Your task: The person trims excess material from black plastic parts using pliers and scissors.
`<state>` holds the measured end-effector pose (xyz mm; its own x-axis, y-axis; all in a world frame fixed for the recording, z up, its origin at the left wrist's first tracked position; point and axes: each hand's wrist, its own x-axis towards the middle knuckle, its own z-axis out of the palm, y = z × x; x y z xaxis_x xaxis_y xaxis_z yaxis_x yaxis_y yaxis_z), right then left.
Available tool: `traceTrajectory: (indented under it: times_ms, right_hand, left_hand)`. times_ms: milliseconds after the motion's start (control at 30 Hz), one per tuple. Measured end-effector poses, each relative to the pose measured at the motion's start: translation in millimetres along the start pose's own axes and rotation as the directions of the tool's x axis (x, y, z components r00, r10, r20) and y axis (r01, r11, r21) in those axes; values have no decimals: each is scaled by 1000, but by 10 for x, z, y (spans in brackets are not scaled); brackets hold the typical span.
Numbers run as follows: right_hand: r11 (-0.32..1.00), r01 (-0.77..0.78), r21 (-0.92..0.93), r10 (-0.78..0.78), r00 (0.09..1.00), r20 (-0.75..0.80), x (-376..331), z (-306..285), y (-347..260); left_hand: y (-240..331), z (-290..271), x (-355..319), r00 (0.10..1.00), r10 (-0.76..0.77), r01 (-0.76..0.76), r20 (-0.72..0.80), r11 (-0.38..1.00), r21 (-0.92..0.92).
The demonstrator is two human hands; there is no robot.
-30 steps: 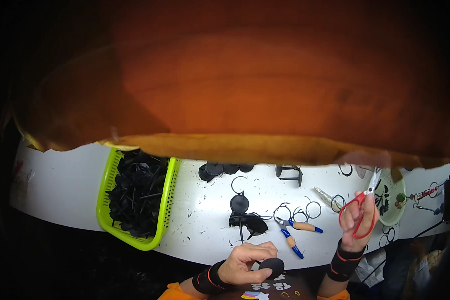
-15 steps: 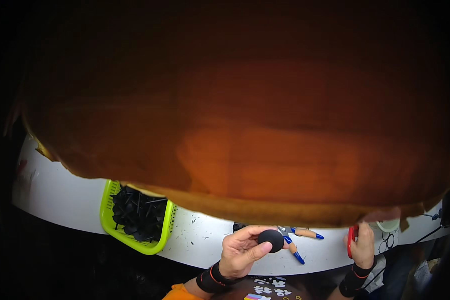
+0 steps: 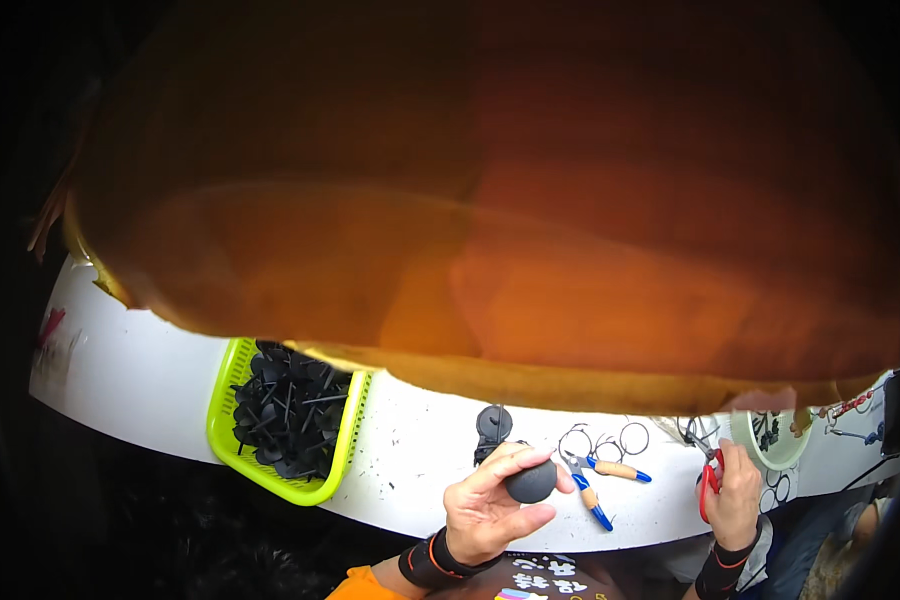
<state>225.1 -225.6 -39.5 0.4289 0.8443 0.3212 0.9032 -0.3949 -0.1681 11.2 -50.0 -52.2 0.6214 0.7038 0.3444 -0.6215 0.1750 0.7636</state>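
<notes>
Above the white table [image 3: 150, 370], the left hand [image 3: 485, 510] pinches a small round black rubbery-looking knob [image 3: 531, 484] between thumb and fingertips, likely light and easy to grip around its sides, while the right hand [image 3: 735, 490] closes round red-handled scissors [image 3: 711, 480].

No packages, signs or screens in view; only label-like items are a dark patch with pale printed marks and a small multicolour strip [image 3: 542, 583] at bottom edge between the forearms, and red scribbles [image 3: 52, 328] on counter's [image 3: 130, 380] far-left end.
</notes>
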Motion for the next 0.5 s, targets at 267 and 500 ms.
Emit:
traceTrajectory:
  times_ms: [267,500]
  right_hand:
    - [953,7,-302,-3,1000,16,148,1,-21]
    - [944,163,-288,-182,983,-39,256,-89,27]
  left_hand:
    - [-19,27,-31,995,73,-67,-73,994,91]
    - [22,49,-26,993,6,1,-120,998,64]
